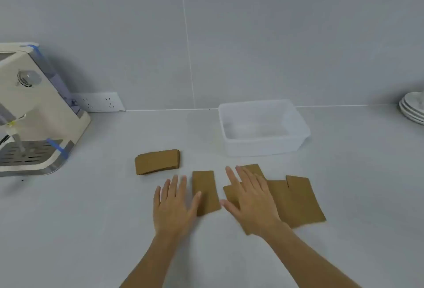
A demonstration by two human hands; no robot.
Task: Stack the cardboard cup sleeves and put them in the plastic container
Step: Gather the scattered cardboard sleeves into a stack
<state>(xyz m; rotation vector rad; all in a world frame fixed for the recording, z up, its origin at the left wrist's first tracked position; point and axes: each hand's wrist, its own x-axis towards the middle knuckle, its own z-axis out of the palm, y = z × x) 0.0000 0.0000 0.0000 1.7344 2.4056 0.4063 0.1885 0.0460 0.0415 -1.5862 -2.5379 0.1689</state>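
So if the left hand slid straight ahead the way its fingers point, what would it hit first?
Probably nothing for a while. The left hand points up-counter into the bare gap between the stack and the single sleeve its thumb touches. It might graze the stack's right end; depth is hard to judge.

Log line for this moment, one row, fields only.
left hand: open, thumb on single sleeve | right hand: flat on loose sleeves | stack: on counter | container: empty
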